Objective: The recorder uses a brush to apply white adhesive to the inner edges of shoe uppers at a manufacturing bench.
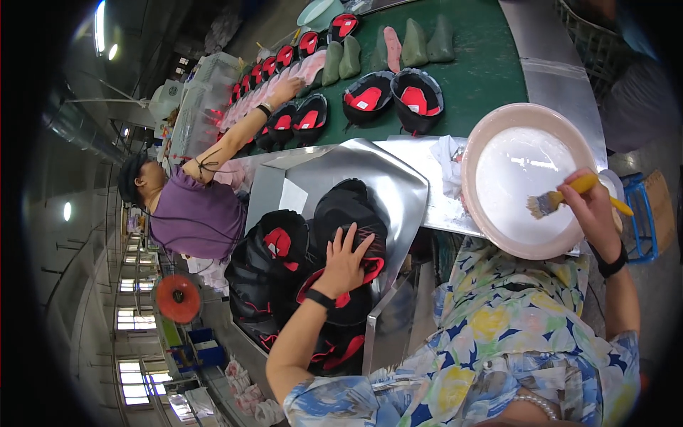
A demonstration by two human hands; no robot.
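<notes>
My right hand [592,213] is closed round the yellow handle of a paint brush [548,203]. Its bristles hang over a pale pink basin [475,153] holding white liquid [523,167]. My left hand [343,265] lies with fingers spread on a black shoe upper [348,210] with red lining. That upper is on a heap of similar black uppers [249,263] in a metal tray [398,178]. The fingertips rest on its side; part of the palm's underside is hidden.
On the green conveyor belt [491,71] stand black uppers with red insides, green shoe lasts [415,44] and a pink piece. A co-worker in purple [196,220] reaches over the belt at left. A crumpled white cloth [447,160] lies beside the basin; a blue-framed stool [644,220] stands right.
</notes>
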